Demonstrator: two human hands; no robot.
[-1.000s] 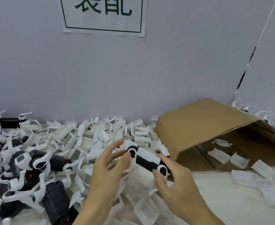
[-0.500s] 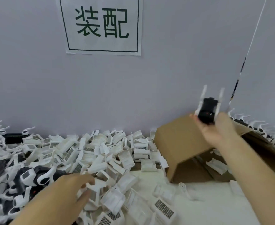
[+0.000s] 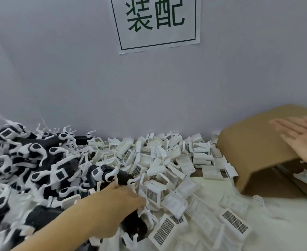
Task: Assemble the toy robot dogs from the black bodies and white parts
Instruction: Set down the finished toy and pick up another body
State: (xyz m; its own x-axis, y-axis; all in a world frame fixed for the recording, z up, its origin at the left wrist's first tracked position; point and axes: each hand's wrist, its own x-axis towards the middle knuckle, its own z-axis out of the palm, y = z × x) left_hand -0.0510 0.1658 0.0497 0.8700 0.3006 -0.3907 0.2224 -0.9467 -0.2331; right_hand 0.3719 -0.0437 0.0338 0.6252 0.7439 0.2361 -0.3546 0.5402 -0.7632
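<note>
My left hand reaches into the heap at the lower left, and its fingers curl down over a black body that shows under the palm. Around it lie several black bodies with white legs, piled at the left. Loose white parts with grille panels fill the middle. My right hand hovers blurred at the right edge above the cardboard box, with straight fingers and nothing in it.
The cardboard box lies on its side at the right, its opening facing me with white parts inside. A paper sign hangs on the grey wall behind. Bare white tabletop shows at the lower right.
My right hand carried the assembled dog up and right over the box and now holds nothing. My left hand dropped from the dog into the pile of black bodies.
</note>
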